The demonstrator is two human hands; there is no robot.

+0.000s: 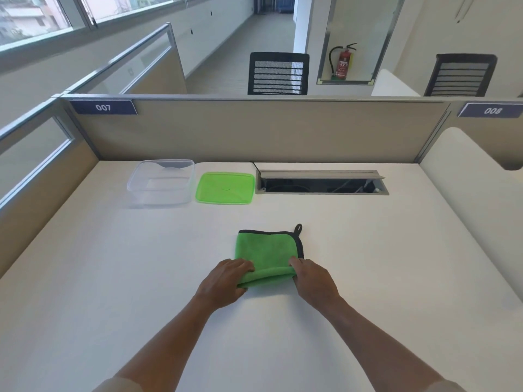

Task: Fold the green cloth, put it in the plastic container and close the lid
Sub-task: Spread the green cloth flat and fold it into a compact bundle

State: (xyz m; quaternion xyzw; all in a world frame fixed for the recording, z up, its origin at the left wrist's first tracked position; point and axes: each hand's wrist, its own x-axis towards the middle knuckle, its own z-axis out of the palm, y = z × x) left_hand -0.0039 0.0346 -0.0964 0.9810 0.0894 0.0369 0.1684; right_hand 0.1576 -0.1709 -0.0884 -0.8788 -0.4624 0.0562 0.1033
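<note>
The green cloth (267, 251), edged in black with a small hanging loop at its far right corner, lies folded on the white desk (113, 264). Its near edge is rolled up off the desk. My left hand (226, 281) grips the near left corner and my right hand (311, 278) grips the near right corner. The clear plastic container (161, 182) stands open and empty at the back left of the desk. Its green lid (225, 188) lies flat just to the right of it.
An open cable hatch (322, 183) is set into the desk to the right of the lid. Beige partition walls (254, 131) close the desk at the back and left. A rounded white divider (467, 179) stands at the right.
</note>
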